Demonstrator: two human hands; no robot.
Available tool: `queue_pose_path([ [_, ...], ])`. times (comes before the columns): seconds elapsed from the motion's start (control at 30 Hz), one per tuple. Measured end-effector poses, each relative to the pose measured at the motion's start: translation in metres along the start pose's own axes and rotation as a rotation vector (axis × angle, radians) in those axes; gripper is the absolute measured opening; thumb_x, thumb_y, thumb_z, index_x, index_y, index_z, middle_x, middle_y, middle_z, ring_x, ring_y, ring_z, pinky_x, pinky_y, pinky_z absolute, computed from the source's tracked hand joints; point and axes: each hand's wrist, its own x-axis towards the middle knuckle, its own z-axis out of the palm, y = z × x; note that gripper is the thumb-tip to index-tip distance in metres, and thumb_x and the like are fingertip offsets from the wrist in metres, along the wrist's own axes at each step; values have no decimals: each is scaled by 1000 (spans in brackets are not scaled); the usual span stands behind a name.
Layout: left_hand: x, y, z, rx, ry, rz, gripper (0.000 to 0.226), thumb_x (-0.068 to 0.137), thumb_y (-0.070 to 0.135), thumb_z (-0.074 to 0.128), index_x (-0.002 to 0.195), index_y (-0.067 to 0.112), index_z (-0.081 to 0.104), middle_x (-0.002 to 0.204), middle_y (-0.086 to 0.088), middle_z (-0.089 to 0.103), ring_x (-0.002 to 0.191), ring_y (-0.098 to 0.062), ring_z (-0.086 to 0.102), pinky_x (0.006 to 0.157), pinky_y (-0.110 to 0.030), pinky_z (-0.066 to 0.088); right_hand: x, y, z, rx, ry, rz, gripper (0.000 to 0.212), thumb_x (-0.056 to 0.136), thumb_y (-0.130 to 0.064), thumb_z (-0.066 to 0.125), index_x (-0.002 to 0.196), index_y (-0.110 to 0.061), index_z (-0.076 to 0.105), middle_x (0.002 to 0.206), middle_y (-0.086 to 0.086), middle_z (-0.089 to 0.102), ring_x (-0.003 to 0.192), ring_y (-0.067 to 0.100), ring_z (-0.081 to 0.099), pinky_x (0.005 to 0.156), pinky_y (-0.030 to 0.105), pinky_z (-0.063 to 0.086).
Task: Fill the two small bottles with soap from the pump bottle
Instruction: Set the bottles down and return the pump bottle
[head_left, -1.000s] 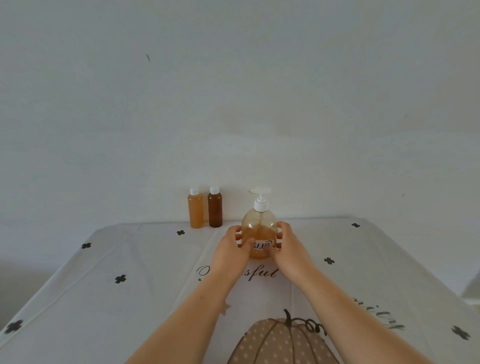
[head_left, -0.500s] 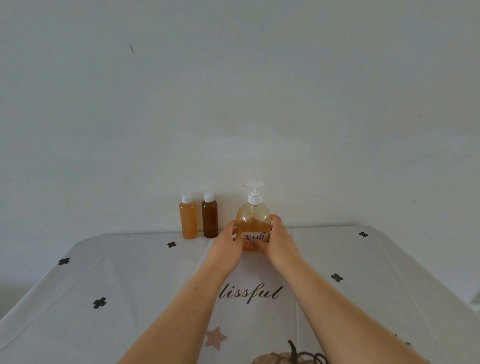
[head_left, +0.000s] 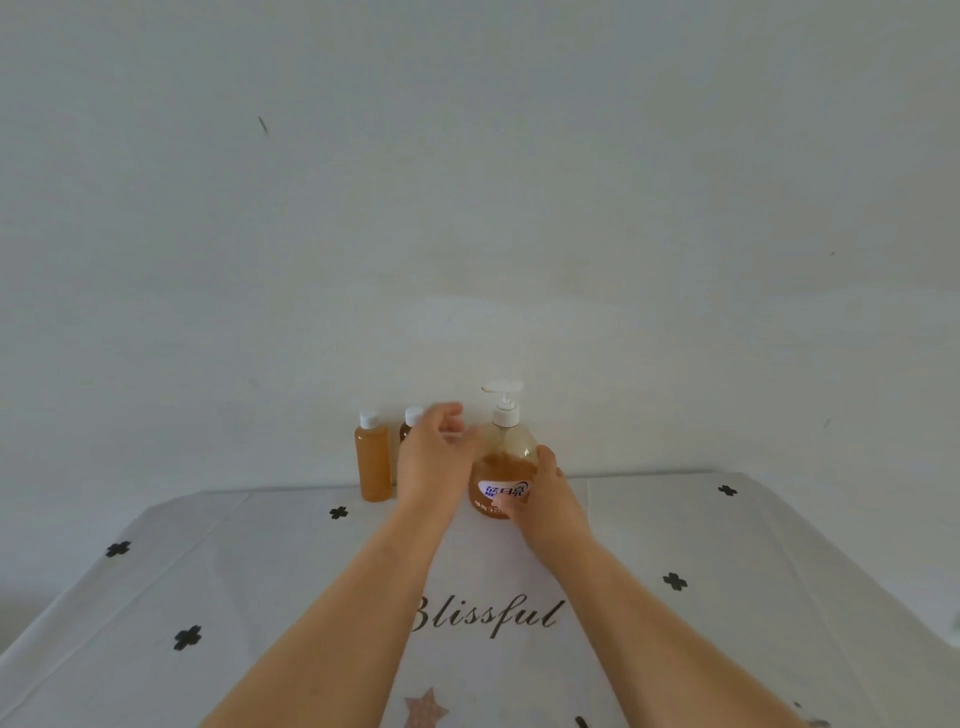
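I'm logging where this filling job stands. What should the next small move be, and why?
Probably the right hand lets go of the pump bottle and draws back. The lighter small bottle looks full and capped; the darker small bottle, also capped, is mostly hidden behind the open left hand. The pump bottle stands upright beside them at the wall.

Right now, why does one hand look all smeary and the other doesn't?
In the head view the left hand is motion-blurred, worst at its fingers; the right hand on the pump bottle looks sharper; the light is soft, with no hard shadows.
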Motion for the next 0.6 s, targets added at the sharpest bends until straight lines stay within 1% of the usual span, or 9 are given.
queue_pose_path([
  [0.07,10,15,-1,8,29,94,31,92,29,64,123,25,60,106,9,63,81,5,54,63,-9,37,0,0,0,-6,6,2,68,96,-23,66,151,-19,27,141,5,51,119,28,61,86,37,50],
  [0.13,18,26,-1,44,30,155,28,92,29,64,120,25,64,103,11,64,81,3,56,68,-12,39,0,0,1,-19,10,5,70,96,-27,67,152,-19,25,141,5,51,120,28,60,92,39,52],
  [0.2,22,31,2,102,35,174,25,92,28,63,117,23,68,99,12,65,85,-2,58,73,-17,41,1,0,1,-37,10,5,71,97,-28,67,153,-19,24,143,5,50,121,27,60,92,39,52],
  [0.3,27,28,6,132,42,185,21,93,24,62,113,22,70,94,12,65,87,-5,59,68,-11,39,2,0,1,-44,16,2,70,97,-28,67,152,-18,24,143,4,50,121,26,60,89,36,50],
  [0.4,30,28,7,140,57,191,22,94,23,62,114,22,70,94,12,65,88,-6,59,66,-8,37,2,1,2,-29,19,7,69,98,-26,67,152,-19,25,143,4,49,121,25,60,85,32,48],
  [0.47,32,28,7,139,63,189,22,94,22,62,114,22,70,95,12,65,88,-6,59,65,-7,36,2,2,2,-21,19,9,69,97,-25,67,152,-20,24,143,4,49,121,25,60,85,31,47],
  [0.53,33,27,8,138,62,190,22,95,22,61,115,22,70,99,10,67,89,-6,59,67,-10,38,2,2,1,-8,20,10,70,97,-25,67,152,-20,24,144,4,49,122,25,59,86,31,47],
  [0.6,31,27,8,140,61,183,23,95,22,60,117,23,69,106,8,69,91,-7,60,74,-17,42,2,2,1,-9,19,15,71,97,-25,67,153,-21,24,144,4,48,123,25,59,88,33,48],
])
